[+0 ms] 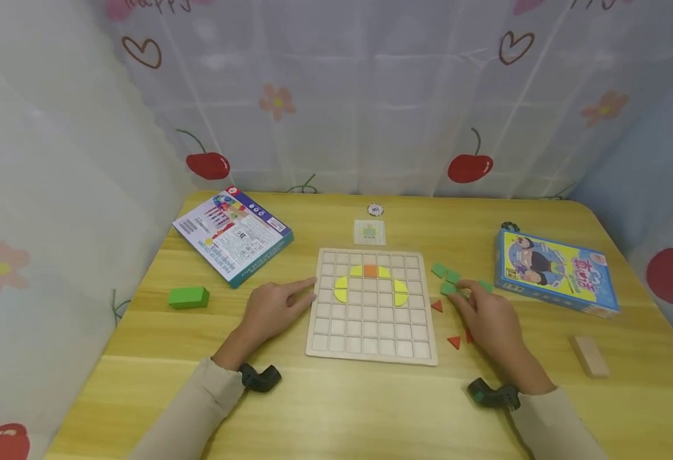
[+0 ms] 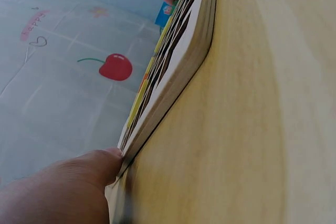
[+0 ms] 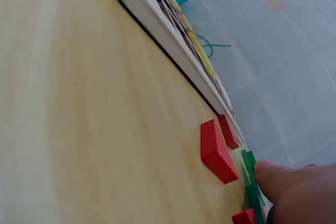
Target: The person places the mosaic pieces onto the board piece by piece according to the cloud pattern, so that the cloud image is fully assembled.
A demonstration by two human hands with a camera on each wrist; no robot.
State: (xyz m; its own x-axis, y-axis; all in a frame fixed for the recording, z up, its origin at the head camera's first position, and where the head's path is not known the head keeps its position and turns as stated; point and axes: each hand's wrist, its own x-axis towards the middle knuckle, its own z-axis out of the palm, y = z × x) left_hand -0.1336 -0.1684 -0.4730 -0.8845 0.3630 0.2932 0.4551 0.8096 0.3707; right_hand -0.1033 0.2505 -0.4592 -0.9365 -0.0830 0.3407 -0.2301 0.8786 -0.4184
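Note:
A square wooden grid board (image 1: 371, 345) lies on the table, holding several yellow curved tiles (image 1: 341, 289) and one orange square tile (image 1: 370, 271) in its upper half. At its left edge, my left hand (image 1: 270, 313) touches the rim with index finger and thumb extended; the thumb also shows against the rim in the left wrist view. Right of the board, my right hand (image 1: 488, 316) pinches a green square tile (image 1: 447, 289) between thumb and index finger. Other green tiles (image 1: 438, 269) lie around it. Red triangular tiles (image 1: 454, 342) are near that hand, one partly hidden beneath it.
A small pattern card (image 1: 369, 232) and a round chip (image 1: 375, 209) lie behind the board. One game box (image 1: 239, 233) sits back left, another (image 1: 555, 271) at right, with a dark chip (image 1: 510, 226) behind it. A green block (image 1: 189, 297) and a plain wooden block (image 1: 590, 356) flank the area.

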